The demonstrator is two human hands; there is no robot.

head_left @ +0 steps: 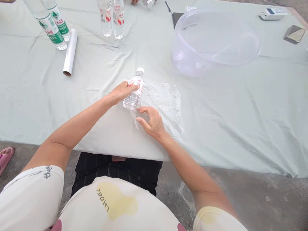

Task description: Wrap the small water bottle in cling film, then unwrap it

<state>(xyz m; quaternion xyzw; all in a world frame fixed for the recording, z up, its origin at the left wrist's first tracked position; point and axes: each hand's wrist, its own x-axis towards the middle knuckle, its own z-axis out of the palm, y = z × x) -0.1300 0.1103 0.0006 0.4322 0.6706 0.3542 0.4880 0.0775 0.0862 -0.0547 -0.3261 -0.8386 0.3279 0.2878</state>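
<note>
My left hand (124, 91) is closed around a clear water bottle (132, 100) with a white cap and a red-and-white label. The bottle leans a little, its cap pointing away from me. A thin sheet of clear plastic film (166, 96) lies crumpled under and to the right of it. Close to the bottle's base is my right hand (152, 122), thumb and fingers curved and apart, over the near part of the film. Whether its fingertips touch the film I cannot tell.
Back left, a roll of plastic film (70, 53) lies beside two large green-labelled bottles (51, 31). Two smaller bottles (118, 21) stand at the back. A clear round basin (187, 61) is at the right, with a white device (273, 13) beyond. The cloth-covered table (228, 128) ends before me.
</note>
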